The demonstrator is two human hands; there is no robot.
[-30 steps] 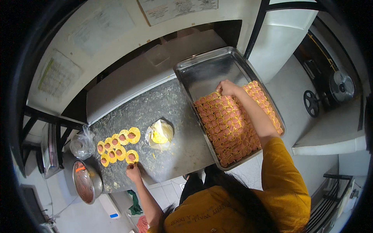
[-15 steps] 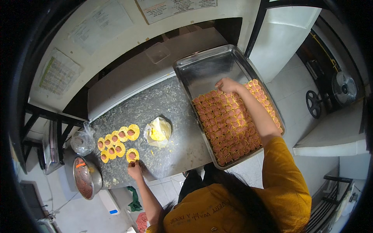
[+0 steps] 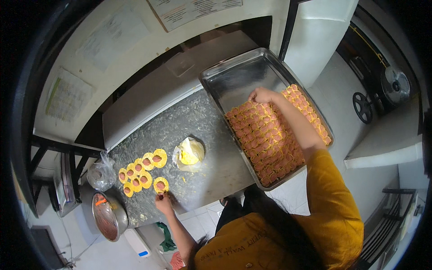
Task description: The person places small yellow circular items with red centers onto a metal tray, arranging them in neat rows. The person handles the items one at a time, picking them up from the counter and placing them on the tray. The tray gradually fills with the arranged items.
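On the left of the speckled grey counter (image 3: 211, 135), a round yellow dumpling wrapper (image 3: 161, 185) lies with a lump of pink meat filling on it. My left hand (image 3: 164, 204) is closed at its near edge, the fingertips pinching the rim. Several more yellow wrappers (image 3: 147, 161) with filling lie overlapping in two rows just beyond. At the right, a deep metal tray (image 3: 238, 74) holds many open-topped dumplings (image 3: 270, 139) packed in rows. My right hand (image 3: 264, 96) reaches over the tray to the far end of the rows, fingers closed and pointing down; what they hold is hidden.
An opened white wrapping (image 3: 189, 154) with yellow wrappers inside sits mid-counter. At the left edge are a clear plastic bag (image 3: 101, 174) and a metal bowl (image 3: 120, 219) of pink filling with an orange-handled tool (image 3: 101, 200). A fan (image 3: 395, 84) stands far right.
The whole view has shifted slightly. My left hand stays at the wrapper's near edge, and my right hand stays at the far end of the dumpling rows, with little movement.
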